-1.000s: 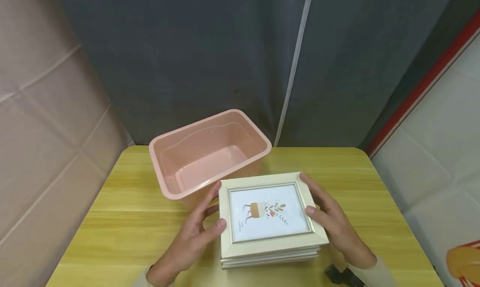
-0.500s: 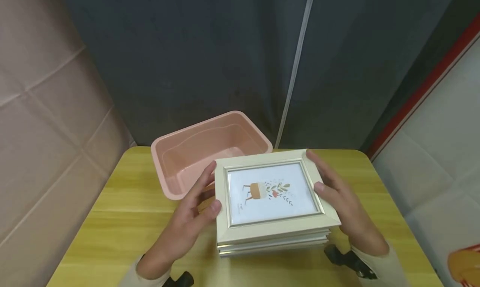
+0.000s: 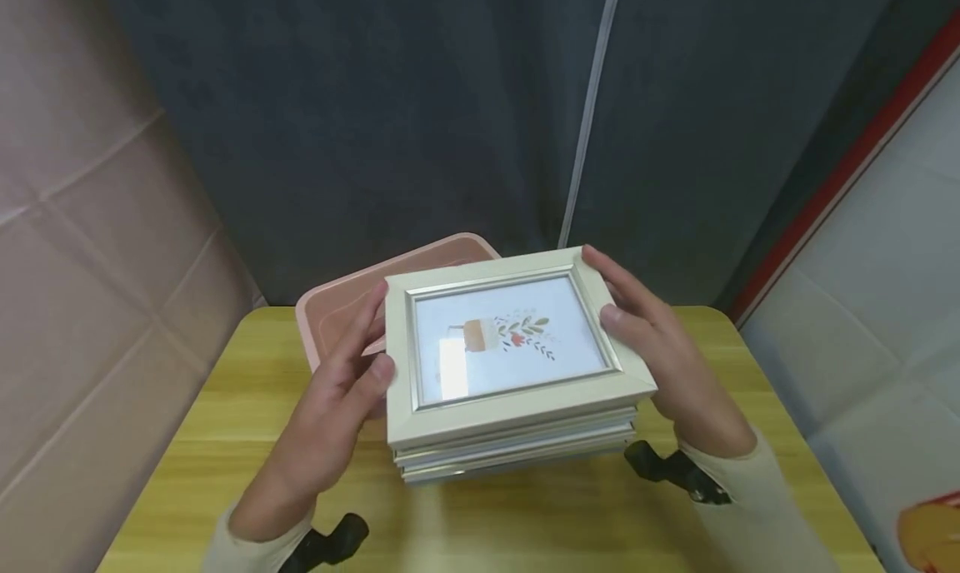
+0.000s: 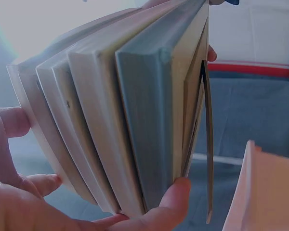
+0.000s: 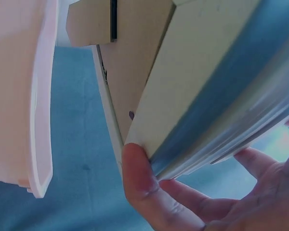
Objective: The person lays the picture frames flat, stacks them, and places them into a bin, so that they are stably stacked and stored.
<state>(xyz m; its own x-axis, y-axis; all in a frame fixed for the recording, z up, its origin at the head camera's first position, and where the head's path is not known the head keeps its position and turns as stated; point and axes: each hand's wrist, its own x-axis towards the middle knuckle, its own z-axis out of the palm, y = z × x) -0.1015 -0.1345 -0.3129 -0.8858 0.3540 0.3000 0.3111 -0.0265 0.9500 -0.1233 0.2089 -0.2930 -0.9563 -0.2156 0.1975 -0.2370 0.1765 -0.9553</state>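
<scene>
A stack of several picture frames (image 3: 517, 348) is held above the table between both hands. The top one is cream, with a potted-plant print lying sideways. My left hand (image 3: 311, 427) grips the stack's left end, thumb at the upper edge and a fingertip under the bottom. My right hand (image 3: 671, 361) grips the right end the same way. In the left wrist view the lowest, a blue-edged picture frame (image 4: 144, 115), has its support leg (image 4: 208, 144) swung out from the back. The brown backing board (image 5: 139, 43) shows in the right wrist view.
A pink plastic bin (image 3: 330, 313) stands at the back left of the wooden table (image 3: 225, 440), partly hidden behind the stack. A dark curtain (image 3: 360, 123) hangs behind the table. Something orange and red (image 3: 930, 535) lies at the lower right.
Both hands have lifted the stack of picture frames and moved it forward and left, so it now covers much of the bin from above. The bin stays in place.
</scene>
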